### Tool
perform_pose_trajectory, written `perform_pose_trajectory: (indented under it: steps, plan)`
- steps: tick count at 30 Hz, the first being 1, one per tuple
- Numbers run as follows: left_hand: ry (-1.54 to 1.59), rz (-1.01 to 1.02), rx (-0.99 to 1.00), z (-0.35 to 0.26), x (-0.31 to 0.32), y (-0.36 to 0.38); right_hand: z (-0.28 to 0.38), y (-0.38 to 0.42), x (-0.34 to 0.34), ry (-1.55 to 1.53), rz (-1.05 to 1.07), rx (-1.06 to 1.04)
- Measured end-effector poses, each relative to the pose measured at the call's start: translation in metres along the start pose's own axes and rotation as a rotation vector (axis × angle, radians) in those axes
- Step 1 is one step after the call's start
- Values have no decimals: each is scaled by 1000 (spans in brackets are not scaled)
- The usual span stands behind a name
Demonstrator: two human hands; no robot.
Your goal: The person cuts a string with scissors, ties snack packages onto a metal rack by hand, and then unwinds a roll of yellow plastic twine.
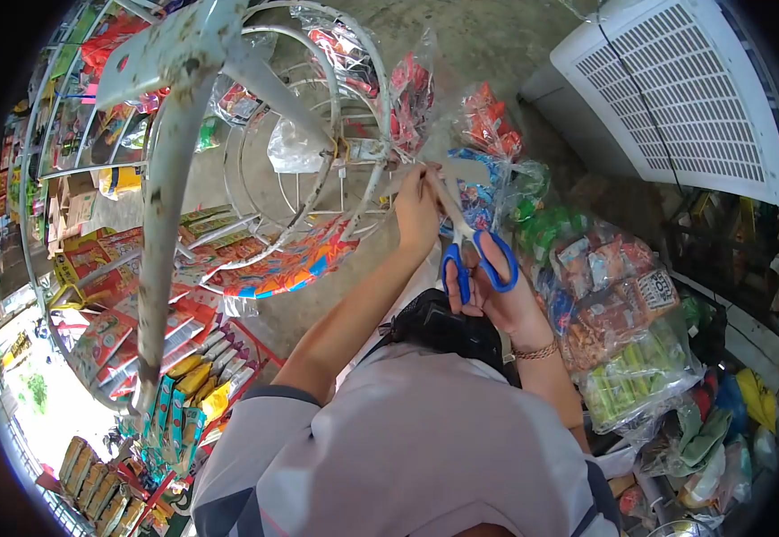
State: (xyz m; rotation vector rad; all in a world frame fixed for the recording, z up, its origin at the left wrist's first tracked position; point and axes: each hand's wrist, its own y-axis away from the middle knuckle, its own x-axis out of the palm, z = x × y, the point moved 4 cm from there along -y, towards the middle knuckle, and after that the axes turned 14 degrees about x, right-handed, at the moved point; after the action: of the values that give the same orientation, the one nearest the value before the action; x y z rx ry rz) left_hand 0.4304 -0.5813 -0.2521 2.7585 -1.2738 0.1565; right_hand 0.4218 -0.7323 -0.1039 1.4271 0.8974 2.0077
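Scissors [467,235]: I am seeing them held in mid-air before the torso, their blades pointing up and away beside the white wire rack [376,54].
Right hand [517,302]: it is gripping the blue loops [508,255], with fingers wrapping around and through them.
Left hand [418,219]: its fingers are bunching near the blade tips; I cannot tell whether they are pinching anything thin there.
Blades [450,204]: they are lying close together; I am judging them stiff, and likely slick on the flats.
Weight: I am reckoning the pair light, with the balance probably sitting near the pivot.
Best hold: I am favouring the loops, thumb in one and fingers in the other, while keeping skin off the edges.
Blue packets [479,201]: they are hanging just beyond the blades, looking soft and crinkly, so a stray point could be nicking the film.
Red packets [491,121]: they are resting farther out, their clear wrapping looking thin and slippery.
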Motion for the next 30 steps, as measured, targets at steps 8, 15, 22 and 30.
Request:
perform_pose_trajectory:
  steps: [8, 15, 22, 30]
  plan:
    - [146, -6, -64, 9, 11, 12, 16, -40, 30, 244, -168, 75]
    - [-96, 175, 263, -25, -6, 3, 32, -76, 55, 423, -284, 22]
    - [-156, 200, 252, -20, -18, 17, 31, -93, 68, 82, -305, -24]
    - [-222, 183, 262, -18, -17, 30, 21, -96, 67, -50, -194, -24]
